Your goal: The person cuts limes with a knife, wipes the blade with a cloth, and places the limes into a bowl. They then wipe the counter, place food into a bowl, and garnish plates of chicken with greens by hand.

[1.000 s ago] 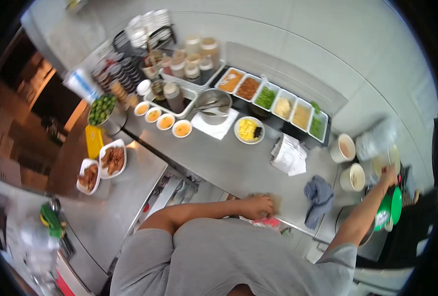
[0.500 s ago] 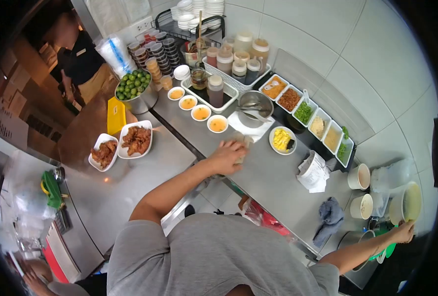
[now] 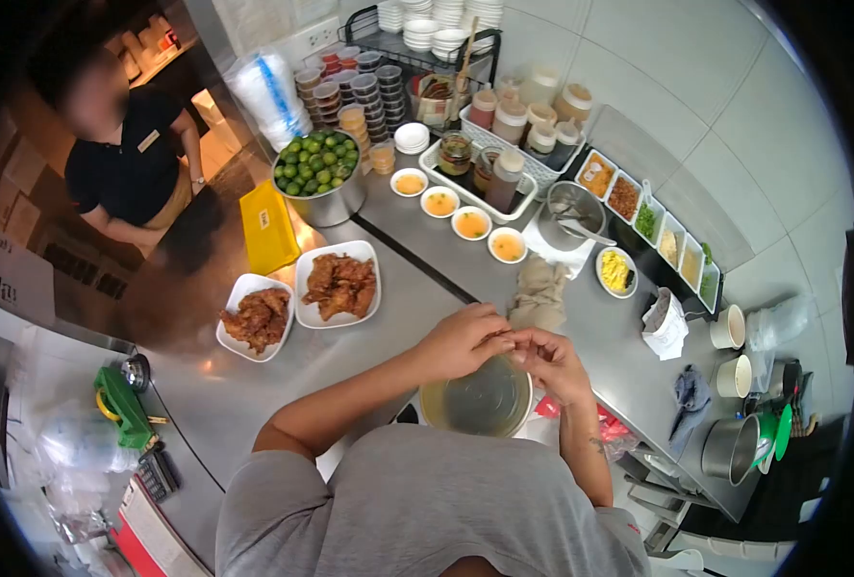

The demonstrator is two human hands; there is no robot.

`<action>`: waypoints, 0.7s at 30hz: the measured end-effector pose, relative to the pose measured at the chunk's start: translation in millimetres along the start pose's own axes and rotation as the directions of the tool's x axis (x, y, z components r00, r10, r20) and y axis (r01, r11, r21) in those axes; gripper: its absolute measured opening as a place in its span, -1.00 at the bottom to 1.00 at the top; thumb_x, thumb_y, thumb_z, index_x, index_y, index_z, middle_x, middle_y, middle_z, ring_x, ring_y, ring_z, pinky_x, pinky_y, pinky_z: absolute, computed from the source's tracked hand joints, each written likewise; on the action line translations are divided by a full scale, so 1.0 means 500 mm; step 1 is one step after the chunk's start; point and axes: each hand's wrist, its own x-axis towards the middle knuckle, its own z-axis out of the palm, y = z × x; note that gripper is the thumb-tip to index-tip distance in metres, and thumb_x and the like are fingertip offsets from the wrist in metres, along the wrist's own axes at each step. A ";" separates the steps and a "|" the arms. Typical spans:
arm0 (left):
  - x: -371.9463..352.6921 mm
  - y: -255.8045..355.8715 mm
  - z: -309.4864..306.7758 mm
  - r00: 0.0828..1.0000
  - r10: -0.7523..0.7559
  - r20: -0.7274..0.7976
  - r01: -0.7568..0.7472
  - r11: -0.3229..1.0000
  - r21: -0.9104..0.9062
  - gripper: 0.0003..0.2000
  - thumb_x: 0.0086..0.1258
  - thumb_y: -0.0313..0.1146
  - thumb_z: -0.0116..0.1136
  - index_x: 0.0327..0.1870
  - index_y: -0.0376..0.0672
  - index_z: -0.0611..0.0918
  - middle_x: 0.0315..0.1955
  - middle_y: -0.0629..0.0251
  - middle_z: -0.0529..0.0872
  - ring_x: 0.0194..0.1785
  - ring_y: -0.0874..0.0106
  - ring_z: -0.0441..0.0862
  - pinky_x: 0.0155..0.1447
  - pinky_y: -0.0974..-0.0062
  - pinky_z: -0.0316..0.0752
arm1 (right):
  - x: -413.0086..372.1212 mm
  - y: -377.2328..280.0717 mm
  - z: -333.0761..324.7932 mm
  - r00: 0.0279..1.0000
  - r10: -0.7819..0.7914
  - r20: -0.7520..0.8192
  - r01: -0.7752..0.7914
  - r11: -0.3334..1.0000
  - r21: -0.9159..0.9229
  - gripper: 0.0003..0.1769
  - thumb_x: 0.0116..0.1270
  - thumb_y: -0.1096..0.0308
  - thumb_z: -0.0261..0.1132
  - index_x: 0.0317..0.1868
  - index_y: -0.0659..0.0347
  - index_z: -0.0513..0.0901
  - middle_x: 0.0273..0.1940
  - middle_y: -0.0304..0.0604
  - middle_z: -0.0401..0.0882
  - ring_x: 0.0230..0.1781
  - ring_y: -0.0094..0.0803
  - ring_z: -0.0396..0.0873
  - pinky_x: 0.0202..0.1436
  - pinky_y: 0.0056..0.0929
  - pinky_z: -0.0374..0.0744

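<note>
Both hands meet at the far rim of a round, translucent yellowish tub [image 3: 475, 399] in front of my body. My right hand [image 3: 554, 363] is closed, with thumb and fingers pinched at the rim. My left hand [image 3: 464, 341] comes in from the other side, its fingers bent and touching the right fingertips. Its grip on the rim is partly hidden. Just beyond the hands, a crumpled beige cloth [image 3: 540, 293] lies on the counter. Small bowls of orange sauce [image 3: 508, 246] stand in a row behind it.
At left are two white dishes of fried chicken [image 3: 339, 288], a yellow box [image 3: 270, 228] and a pot of green citrus [image 3: 317, 168]. A steel bowl [image 3: 571, 207] and topping trays [image 3: 646, 223] stand right. A person [image 3: 129, 159] stands across the counter.
My right hand has brought the tub from the far right to my front. My left hand has let go of the cloth and moved to the tub's rim. The view has shifted.
</note>
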 end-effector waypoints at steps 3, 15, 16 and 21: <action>-0.072 -0.001 -0.030 0.991 -0.001 -0.136 -0.010 0.997 -0.078 -0.86 0.34 -0.34 0.15 -0.27 -0.23 0.59 -0.36 0.29 0.53 -0.21 0.35 0.48 -0.13 0.44 0.38 | 0.050 0.076 0.045 0.986 -0.165 0.004 0.164 0.984 0.066 -0.57 0.33 0.13 0.25 0.06 0.28 0.55 -0.09 -0.18 0.58 -0.12 -0.51 0.50 -0.03 -0.53 0.45; -0.200 0.055 -0.075 0.906 -0.014 -0.424 0.016 1.000 0.002 -0.90 0.27 -0.46 0.22 -0.23 -0.22 0.60 -0.30 0.27 0.50 -0.19 0.41 0.49 -0.12 0.50 0.42 | 0.058 0.134 0.155 0.922 -0.009 0.387 -0.289 0.651 0.703 -0.05 0.07 -0.04 0.27 0.39 0.27 0.14 0.26 0.04 0.34 0.24 -0.13 0.39 0.33 -0.25 0.36; -0.205 0.065 -0.072 0.894 0.001 -0.447 0.024 0.998 0.050 -0.89 0.27 -0.47 0.22 -0.22 -0.22 0.60 -0.29 0.26 0.50 -0.19 0.40 0.49 -0.12 0.50 0.42 | 0.058 0.129 0.161 0.922 -0.027 0.386 -0.267 0.677 0.686 -0.07 0.08 -0.06 0.25 0.38 0.27 0.17 0.25 0.05 0.35 0.23 -0.12 0.40 0.33 -0.25 0.36; -0.240 0.113 -0.093 0.833 0.058 -0.551 0.014 0.992 0.125 -0.87 0.28 -0.51 0.20 -0.18 -0.28 0.59 -0.23 0.22 0.50 -0.19 0.42 0.49 -0.14 0.53 0.42 | 0.082 0.240 0.136 0.969 0.062 0.240 -0.225 0.629 0.745 -0.24 0.23 -0.12 0.02 0.27 0.29 0.37 0.18 0.08 0.45 0.19 -0.08 0.43 0.30 -0.17 0.39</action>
